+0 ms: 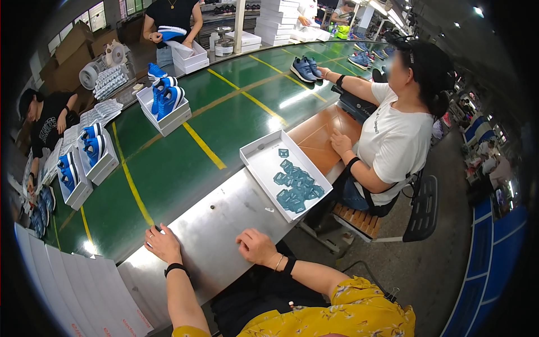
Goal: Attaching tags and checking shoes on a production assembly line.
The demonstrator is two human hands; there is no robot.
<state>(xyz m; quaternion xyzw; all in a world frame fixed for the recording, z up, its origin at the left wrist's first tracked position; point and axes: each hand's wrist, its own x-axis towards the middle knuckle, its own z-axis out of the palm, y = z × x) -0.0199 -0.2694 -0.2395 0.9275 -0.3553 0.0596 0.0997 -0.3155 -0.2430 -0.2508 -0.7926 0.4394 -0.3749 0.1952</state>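
My left hand rests at the edge of the bare metal table, beside the green conveyor belt. Its fingers are apart and hold nothing I can see; a small dark spot shows by one fingertip. Over the same table, nearer my body, my right hand is loosely curled with nothing visible in it. Beyond that hand sits a shallow white box lid, with a loose heap of small dark teal tags inside.
White boxes of blue sneakers ride the belt at the left. A seated co-worker on the right reaches for grey-blue shoes. Across the belt, another person holds a blue shoe. Stacked white boxes stand at my left.
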